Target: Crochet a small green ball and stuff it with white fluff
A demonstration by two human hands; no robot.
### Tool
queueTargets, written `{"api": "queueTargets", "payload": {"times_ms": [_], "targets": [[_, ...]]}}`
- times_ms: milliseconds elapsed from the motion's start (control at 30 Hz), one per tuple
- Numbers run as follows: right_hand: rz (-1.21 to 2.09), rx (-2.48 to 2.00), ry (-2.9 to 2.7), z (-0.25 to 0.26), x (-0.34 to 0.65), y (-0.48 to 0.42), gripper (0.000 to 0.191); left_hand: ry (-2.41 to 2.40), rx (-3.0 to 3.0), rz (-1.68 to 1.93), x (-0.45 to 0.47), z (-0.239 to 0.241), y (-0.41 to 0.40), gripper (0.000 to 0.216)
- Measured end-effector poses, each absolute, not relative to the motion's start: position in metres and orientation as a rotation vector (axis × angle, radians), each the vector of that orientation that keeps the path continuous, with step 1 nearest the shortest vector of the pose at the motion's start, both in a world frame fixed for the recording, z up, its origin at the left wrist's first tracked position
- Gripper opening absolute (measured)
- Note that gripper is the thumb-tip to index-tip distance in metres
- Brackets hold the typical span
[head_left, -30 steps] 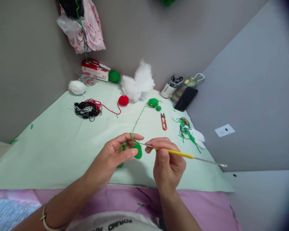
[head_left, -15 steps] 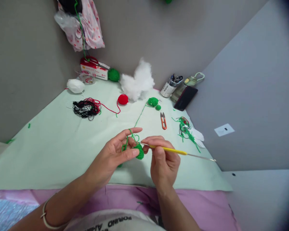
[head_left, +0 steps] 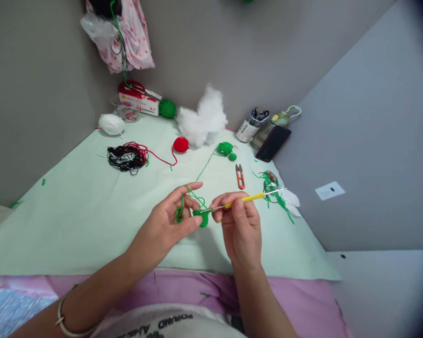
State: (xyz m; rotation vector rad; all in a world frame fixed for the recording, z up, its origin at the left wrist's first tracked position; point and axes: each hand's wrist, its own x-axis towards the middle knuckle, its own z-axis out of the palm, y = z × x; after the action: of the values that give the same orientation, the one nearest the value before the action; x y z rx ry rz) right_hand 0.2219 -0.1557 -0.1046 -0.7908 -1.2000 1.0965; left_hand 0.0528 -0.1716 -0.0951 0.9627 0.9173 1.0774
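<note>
Between the thumb and fingers of my left hand (head_left: 172, 213) is a small green crochet piece (head_left: 204, 220). Green yarn loops over my raised left index finger and runs back to a green yarn ball (head_left: 224, 149). My right hand (head_left: 242, 225) grips a crochet hook (head_left: 249, 199) by its yellow handle, pen-like. The hook's metal tip lies at the top edge of the crochet piece, with yarn on its shaft. The far end of the hook points up to the right. My left fingers partly hide the piece.
Orange thread snips (head_left: 240, 177) lie beyond my right hand, near green yarn scraps (head_left: 273, 188). Farther back are white stuffing (head_left: 202, 119), a red yarn ball (head_left: 181, 145), tangled black yarn (head_left: 125, 158), a white yarn ball (head_left: 112, 124), a pen cup (head_left: 250, 127) and a phone (head_left: 273, 143).
The hook has swung from sloping down to the right to sloping up to the right. My right hand has turned with it, and the crochet piece has tilted and risen slightly.
</note>
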Motion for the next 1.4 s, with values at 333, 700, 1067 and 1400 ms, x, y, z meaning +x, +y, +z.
{"api": "queueTargets", "payload": {"times_ms": [333,700,1067,1400], "targets": [[0.325,-0.798,-1.881,-0.113,0.228,-0.171,0.028,1.164,1.082,1.155,0.056,-0.090,-0.173,0.055],[0.811,-0.734,-1.297,-0.109,0.223,-0.169,0.023,0.703,0.711,0.984,0.049,-0.097,-0.166,0.055],[1.060,-0.709,-1.205,-0.108,0.222,-0.165,0.020,0.861,0.972,1.063,0.055,-0.096,-0.171,0.055],[1.240,-0.672,-1.085,-0.102,0.226,-0.161,0.020,0.602,0.753,0.928,0.051,-0.100,-0.166,0.044]]}}
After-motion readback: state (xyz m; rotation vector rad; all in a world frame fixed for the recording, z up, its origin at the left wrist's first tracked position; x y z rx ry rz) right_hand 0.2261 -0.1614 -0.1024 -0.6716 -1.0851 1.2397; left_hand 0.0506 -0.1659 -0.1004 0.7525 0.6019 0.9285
